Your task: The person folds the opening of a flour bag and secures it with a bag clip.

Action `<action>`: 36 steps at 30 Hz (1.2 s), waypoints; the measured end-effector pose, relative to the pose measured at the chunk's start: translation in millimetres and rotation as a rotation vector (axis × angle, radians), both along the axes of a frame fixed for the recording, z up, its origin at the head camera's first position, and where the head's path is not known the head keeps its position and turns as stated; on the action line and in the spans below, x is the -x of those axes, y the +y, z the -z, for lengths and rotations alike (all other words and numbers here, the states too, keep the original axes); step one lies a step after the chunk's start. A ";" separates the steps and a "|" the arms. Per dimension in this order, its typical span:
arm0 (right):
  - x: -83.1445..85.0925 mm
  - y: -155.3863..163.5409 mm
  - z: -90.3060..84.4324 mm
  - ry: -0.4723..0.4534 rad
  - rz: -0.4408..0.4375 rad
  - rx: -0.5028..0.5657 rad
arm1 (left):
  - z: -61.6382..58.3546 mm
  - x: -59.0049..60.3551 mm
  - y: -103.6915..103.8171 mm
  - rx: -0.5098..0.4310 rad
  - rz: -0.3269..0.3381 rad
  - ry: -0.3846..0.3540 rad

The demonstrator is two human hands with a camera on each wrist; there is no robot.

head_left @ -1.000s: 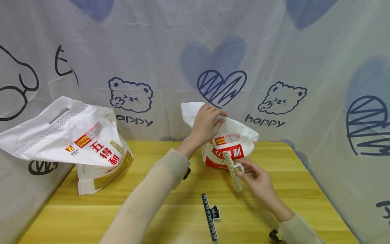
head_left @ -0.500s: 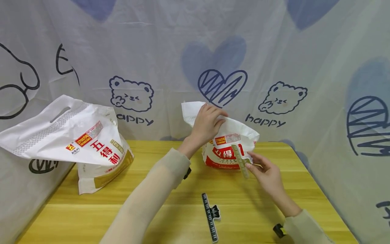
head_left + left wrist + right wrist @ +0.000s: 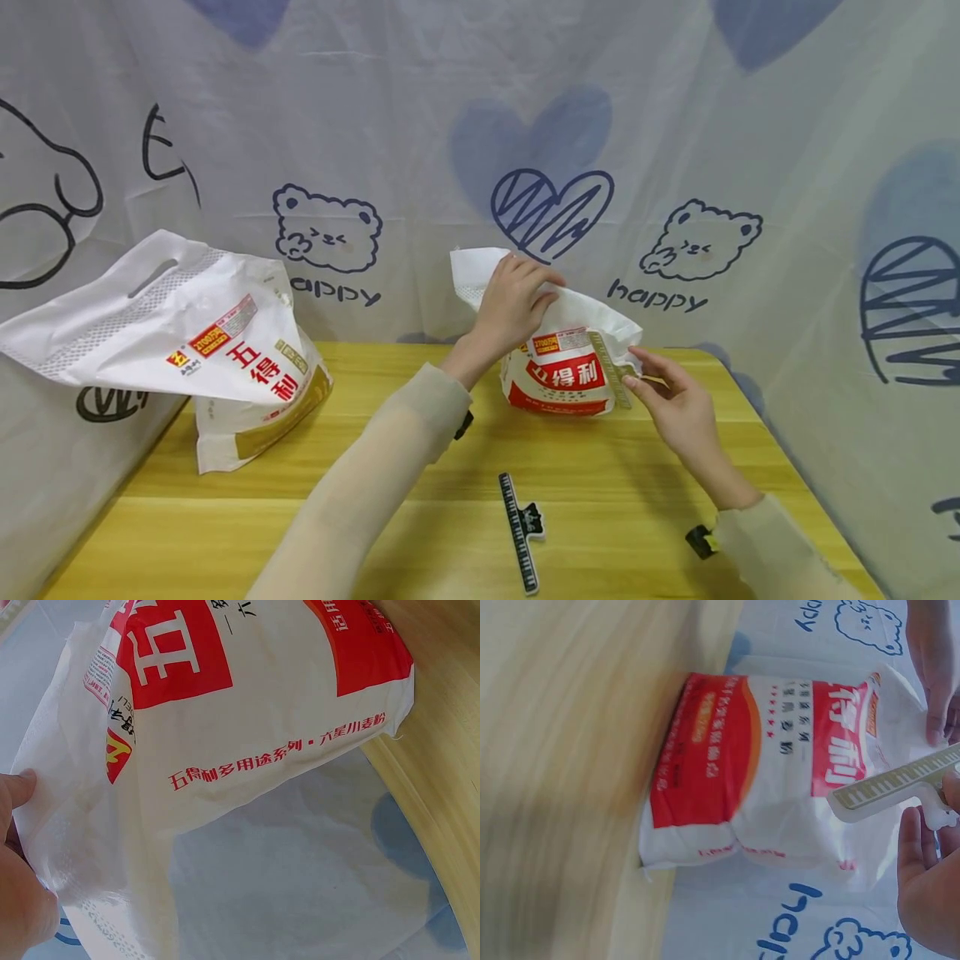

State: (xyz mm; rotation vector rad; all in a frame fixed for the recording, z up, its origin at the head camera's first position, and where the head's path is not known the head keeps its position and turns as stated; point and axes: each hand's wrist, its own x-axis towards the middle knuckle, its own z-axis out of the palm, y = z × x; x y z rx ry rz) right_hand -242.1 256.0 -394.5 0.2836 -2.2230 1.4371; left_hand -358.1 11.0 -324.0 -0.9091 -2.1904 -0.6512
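Note:
A small white and red flour bag (image 3: pixel 564 367) (image 3: pixel 247 712) (image 3: pixel 772 772) stands at the back middle of the yellow table (image 3: pixel 420 492). My left hand (image 3: pixel 513 302) grips the bag's folded top flap. My right hand (image 3: pixel 671 400) pinches a pale long bag clip (image 3: pixel 611 369) (image 3: pixel 892 784) by its handle, holding it against the bag's right side. In the left wrist view my fingertips (image 3: pixel 19 787) press the bag's edge.
A larger white flour bag (image 3: pixel 180 350) with a handle hole leans at the table's left. A black piano-key clip (image 3: pixel 521 530) lies near the front middle. A printed curtain (image 3: pixel 675 167) hangs close behind and to the right.
My right hand has carried the pale clip up and to the right, from low in front of the bag to its right side. The left hand keeps its hold on the flap.

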 end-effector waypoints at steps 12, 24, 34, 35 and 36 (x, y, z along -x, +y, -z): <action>13.7 12.1 -22.4 0.084 0.025 -0.122 | 1.6 -3.6 0.9 0.011 -0.014 -0.019; 37.5 19.2 -54.0 0.201 0.015 -0.230 | -0.4 0.8 0.0 0.007 -0.009 0.012; 55.8 22.3 -73.0 0.183 -0.008 -0.278 | -0.1 -0.8 -0.3 0.007 -0.018 -0.019; 57.8 22.5 -74.5 0.184 -0.013 -0.279 | 0.2 -0.8 -0.2 0.005 -0.015 -0.018; 59.7 22.7 -75.9 0.181 -0.015 -0.282 | 0.4 -0.8 -0.3 0.002 -0.013 -0.015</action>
